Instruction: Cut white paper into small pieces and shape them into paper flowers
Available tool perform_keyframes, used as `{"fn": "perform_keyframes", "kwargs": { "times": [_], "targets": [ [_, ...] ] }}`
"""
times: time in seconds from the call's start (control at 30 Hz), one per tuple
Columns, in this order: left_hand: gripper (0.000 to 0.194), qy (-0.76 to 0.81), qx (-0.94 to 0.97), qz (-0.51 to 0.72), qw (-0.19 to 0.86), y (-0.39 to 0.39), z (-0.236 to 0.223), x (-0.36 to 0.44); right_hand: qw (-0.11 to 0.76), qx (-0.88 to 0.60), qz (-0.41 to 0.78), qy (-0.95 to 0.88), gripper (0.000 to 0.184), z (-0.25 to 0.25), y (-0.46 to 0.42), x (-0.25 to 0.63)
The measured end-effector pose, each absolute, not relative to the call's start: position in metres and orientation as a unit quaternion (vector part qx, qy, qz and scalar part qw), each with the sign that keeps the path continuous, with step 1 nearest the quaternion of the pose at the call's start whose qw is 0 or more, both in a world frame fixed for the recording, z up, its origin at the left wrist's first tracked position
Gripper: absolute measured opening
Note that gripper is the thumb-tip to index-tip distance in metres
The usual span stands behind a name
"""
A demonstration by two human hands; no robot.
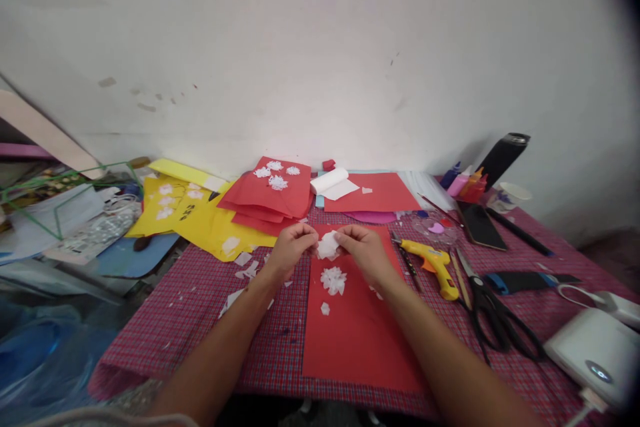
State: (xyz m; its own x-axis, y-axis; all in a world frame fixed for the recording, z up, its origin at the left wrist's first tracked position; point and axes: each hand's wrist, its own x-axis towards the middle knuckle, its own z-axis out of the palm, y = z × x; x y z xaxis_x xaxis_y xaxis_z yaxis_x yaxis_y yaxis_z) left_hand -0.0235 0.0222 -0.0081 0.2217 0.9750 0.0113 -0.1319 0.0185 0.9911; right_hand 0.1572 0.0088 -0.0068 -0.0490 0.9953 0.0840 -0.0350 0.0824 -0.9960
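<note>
My left hand (291,248) and my right hand (364,249) meet over a red paper sheet (357,340), both pinched on one small piece of white tissue paper (328,245) held between the fingertips. Just below the hands a finished white tissue flower (333,279) lies on the red sheet, with a smaller white scrap (325,308) nearer to me. The sheet rests on a red checked tablecloth (200,307).
Right of the sheet lie a yellow glue gun (434,265), black scissors (493,312), a dark phone (480,224) and a white device (590,353). Behind are a stack of red paper with white flowers (267,197), yellow sheets (200,217), a white tissue roll (331,182), small bottles (465,183) and a black flask (503,157).
</note>
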Motion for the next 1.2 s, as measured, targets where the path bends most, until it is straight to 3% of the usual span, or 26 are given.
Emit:
{"fn": "perform_keyframes", "kwargs": {
  "times": [0.2, 0.6, 0.8, 0.97, 1.2],
  "targets": [
    [0.015, 0.393, 0.560, 0.409, 0.604, 0.017, -0.004, -0.021, 0.528, -0.436, 0.539, -0.491, 0.022, -0.008, 0.010, 0.157],
    [0.014, 0.393, 0.587, 0.423, 0.568, 0.017, -0.004, -0.019, 0.499, -0.438, 0.530, -0.527, 0.023, -0.008, 0.008, 0.155],
    [0.014, 0.421, 0.604, 0.425, 0.527, 0.021, -0.011, -0.021, 0.575, -0.489, 0.336, -0.563, 0.013, -0.002, 0.004, 0.158],
    [0.017, 0.441, 0.660, 0.409, 0.450, 0.019, -0.009, -0.021, 0.500, -0.457, 0.306, -0.668, 0.013, -0.002, -0.003, 0.155],
    [0.015, 0.424, 0.703, 0.399, 0.410, 0.015, -0.003, -0.019, 0.473, -0.444, 0.290, -0.703, 0.016, -0.012, 0.001, 0.153]
  ]
}}
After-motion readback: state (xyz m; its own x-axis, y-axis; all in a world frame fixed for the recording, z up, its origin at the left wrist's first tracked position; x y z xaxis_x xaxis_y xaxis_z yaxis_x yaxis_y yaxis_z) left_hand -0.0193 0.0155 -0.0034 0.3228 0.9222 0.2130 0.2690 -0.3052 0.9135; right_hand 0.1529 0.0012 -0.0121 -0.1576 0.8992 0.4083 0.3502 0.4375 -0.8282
